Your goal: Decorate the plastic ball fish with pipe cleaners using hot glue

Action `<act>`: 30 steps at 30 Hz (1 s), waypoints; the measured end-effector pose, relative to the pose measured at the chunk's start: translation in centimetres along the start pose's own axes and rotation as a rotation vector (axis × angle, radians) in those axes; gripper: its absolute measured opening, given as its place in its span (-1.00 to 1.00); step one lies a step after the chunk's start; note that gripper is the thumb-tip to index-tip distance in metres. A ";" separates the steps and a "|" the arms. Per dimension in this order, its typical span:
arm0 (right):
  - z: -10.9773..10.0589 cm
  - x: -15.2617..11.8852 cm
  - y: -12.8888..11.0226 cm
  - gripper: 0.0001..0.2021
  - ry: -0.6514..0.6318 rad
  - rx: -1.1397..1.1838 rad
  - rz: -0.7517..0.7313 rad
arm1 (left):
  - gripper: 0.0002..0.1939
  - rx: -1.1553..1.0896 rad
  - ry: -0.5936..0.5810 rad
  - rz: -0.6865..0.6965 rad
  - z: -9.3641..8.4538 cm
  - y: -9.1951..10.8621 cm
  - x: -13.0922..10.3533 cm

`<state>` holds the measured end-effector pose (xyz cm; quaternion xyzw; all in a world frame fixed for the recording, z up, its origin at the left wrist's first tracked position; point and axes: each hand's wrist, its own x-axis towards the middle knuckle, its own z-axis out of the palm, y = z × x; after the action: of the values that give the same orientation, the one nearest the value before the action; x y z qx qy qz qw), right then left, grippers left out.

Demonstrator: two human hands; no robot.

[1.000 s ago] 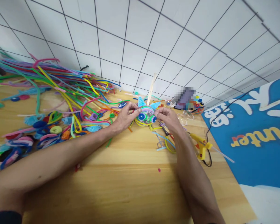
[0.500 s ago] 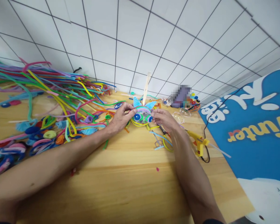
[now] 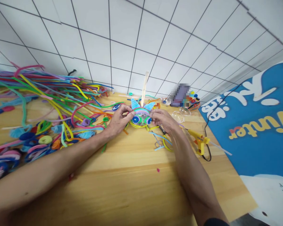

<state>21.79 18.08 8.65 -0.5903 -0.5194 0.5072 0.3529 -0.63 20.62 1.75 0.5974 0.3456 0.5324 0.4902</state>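
Note:
A round pipe-cleaner animal face (image 3: 141,115) faces me at the middle of the table, with two pointed light-blue ears and big blue eyes ringed in green and purple. Its middle looks clear and shiny. My left hand (image 3: 119,121) pinches its left edge between thumb and fingers. On the opposite edge, beside the right eye, my right hand (image 3: 164,120) is closed, fingertips pressed together; part of the edge is hidden there. Behind the ears rises a pale wooden stick (image 3: 144,89). Small scissors (image 3: 158,143) lie below my right hand among loose blue and yellow pipe cleaners.
Bundled pipe cleaners (image 3: 37,80) and coiled pieces (image 3: 35,138) cover the table's left side. A yellow glue gun (image 3: 199,142) with a black cord lies right of my forearm. Clear plastic domes (image 3: 178,116) sit at the back right, before a tiled wall (image 3: 122,47).
The whole view has shifted a little, so things appear slightly further left. Both hands stay on the animal face, with hardly any change in their grip.

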 end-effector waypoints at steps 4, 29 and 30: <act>0.1 -0.1 0.0 -0.79 0.014 -0.030 -0.004 | -0.65 0.030 -0.005 0.008 0.0 0.1 -0.2; 0.4 0.0 0.0 -0.89 0.087 -0.095 -0.020 | -0.66 -0.024 -0.018 -0.039 0.2 1.2 -0.6; 0.4 0.0 0.0 -0.89 0.087 -0.100 -0.024 | -0.66 -0.028 -0.013 -0.038 0.1 1.2 -0.6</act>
<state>21.38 18.01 8.60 -0.6225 -0.5351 0.4502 0.3513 -0.75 19.67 2.74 0.5874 0.3461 0.5238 0.5107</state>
